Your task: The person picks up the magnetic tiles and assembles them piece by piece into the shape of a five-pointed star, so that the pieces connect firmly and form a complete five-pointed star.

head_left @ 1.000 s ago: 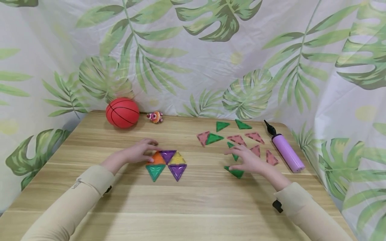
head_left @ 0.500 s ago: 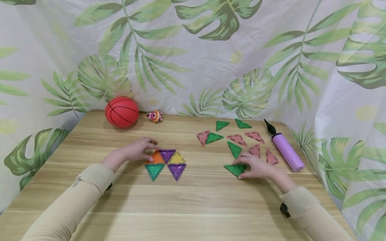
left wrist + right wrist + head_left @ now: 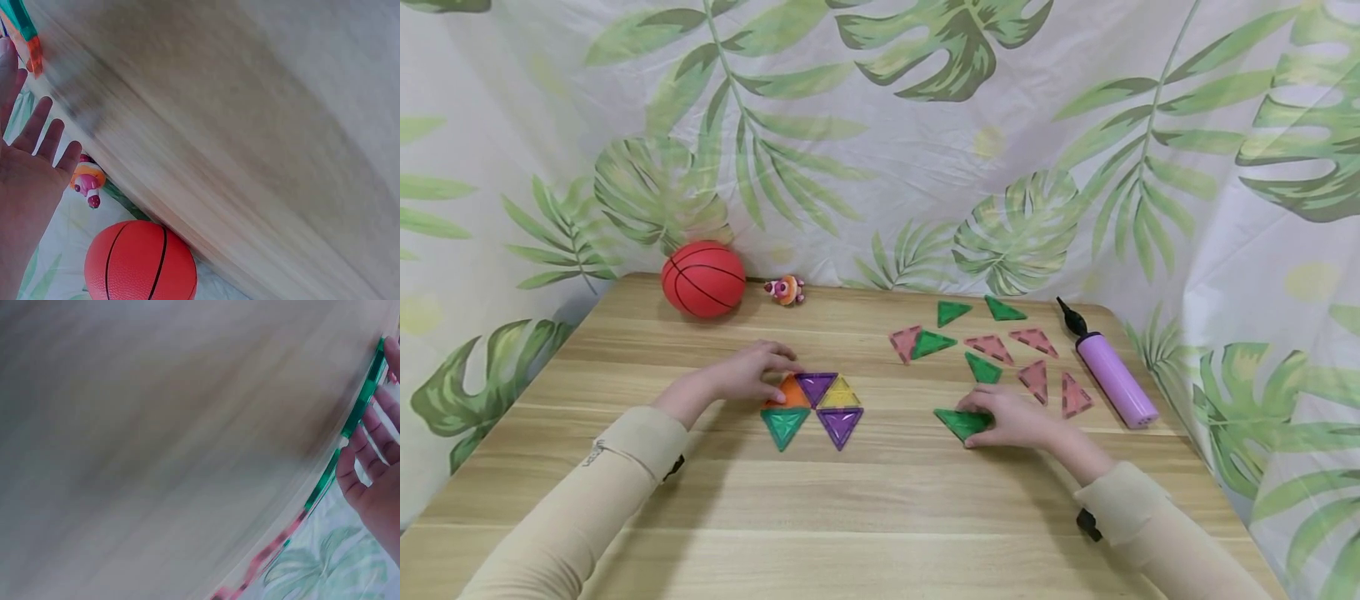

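Observation:
In the head view my left hand (image 3: 752,372) touches an orange magnetic tile (image 3: 793,393) with thumb and index finger, and its other fingers extend loosely. The orange tile joins purple (image 3: 817,387), yellow (image 3: 839,394), teal (image 3: 786,427) and lower purple (image 3: 840,425) triangles in a fan with a gap at the bottom middle. To the right, my right hand (image 3: 1017,417) pinches a green triangular magnetic tile (image 3: 958,423) between thumb and fingers, low over the table or on it. Just behind that hand lies another green triangle (image 3: 982,367).
Several loose pink triangles (image 3: 1033,341) and green triangles (image 3: 952,312) lie at the back right. A purple hand pump (image 3: 1116,379) is at the right edge. At the back left sit a red ball (image 3: 703,280) and a small toy figure (image 3: 786,290) on the wooden table (image 3: 820,517).
My right hand came down onto the front green triangle, took hold of it and has shifted it left. The left hand stays at the orange tile.

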A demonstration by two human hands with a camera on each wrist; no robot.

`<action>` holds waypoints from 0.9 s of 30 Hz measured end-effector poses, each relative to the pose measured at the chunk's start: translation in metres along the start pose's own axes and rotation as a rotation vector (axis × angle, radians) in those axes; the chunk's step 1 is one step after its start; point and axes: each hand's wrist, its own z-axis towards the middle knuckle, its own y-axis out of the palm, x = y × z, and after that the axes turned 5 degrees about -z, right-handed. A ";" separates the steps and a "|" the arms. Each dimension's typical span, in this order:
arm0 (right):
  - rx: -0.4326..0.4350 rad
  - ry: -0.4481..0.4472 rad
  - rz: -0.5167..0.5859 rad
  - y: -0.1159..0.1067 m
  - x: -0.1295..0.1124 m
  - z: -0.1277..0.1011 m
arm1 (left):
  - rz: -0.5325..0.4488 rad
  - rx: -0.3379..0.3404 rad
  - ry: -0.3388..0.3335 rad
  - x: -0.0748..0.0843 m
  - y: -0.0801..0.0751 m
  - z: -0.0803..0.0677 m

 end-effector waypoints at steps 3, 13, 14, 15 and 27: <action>-0.030 0.059 0.011 0.001 -0.009 0.009 | 0.005 0.014 0.018 0.001 0.002 0.002; -0.028 0.175 0.048 0.009 -0.033 0.042 | -0.009 0.031 0.021 0.003 0.010 0.006; -0.025 0.185 0.049 0.010 -0.034 0.045 | -0.011 0.031 0.021 0.003 0.010 0.006; -0.021 0.195 0.053 0.011 -0.036 0.049 | -0.012 0.029 0.018 0.003 0.011 0.005; 0.001 0.278 0.036 0.017 -0.046 0.084 | -0.030 0.024 0.003 0.002 0.012 0.005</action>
